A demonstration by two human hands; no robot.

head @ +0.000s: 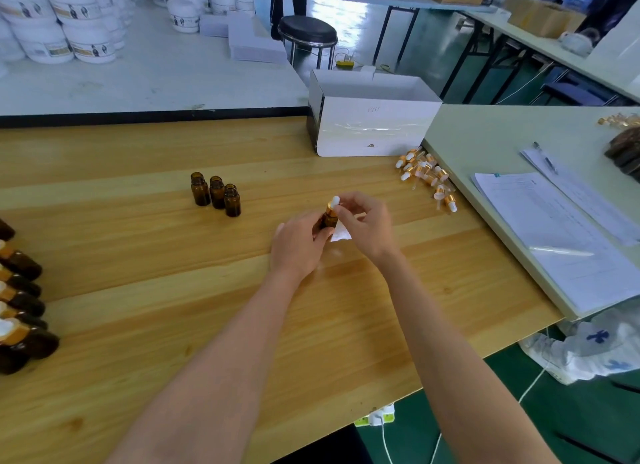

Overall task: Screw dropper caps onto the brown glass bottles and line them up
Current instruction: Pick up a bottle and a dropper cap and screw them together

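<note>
I have the brown bottle [329,220] up off the wooden tabletop [156,307], near its middle. My left hand [298,242] is wrapped around the glass body to keep it from spinning. My right hand [367,224] pinches the dropper cap [333,205] by its gold collar, with the white bulb poking out above my fingertips, which I judge is the grip for twisting it down. I can't tell how far the thread has caught. Three uncapped bottles [216,193] stand upright in a short row to the left and a little farther away, within easy reach of the holding hand. The loose caps [427,178] lie heaped to the right beside the white box [374,124], on the twisting hand's side. The finished capped bottles [20,290] lie lined up at the near left edge, where I expect this one to go.
</note>
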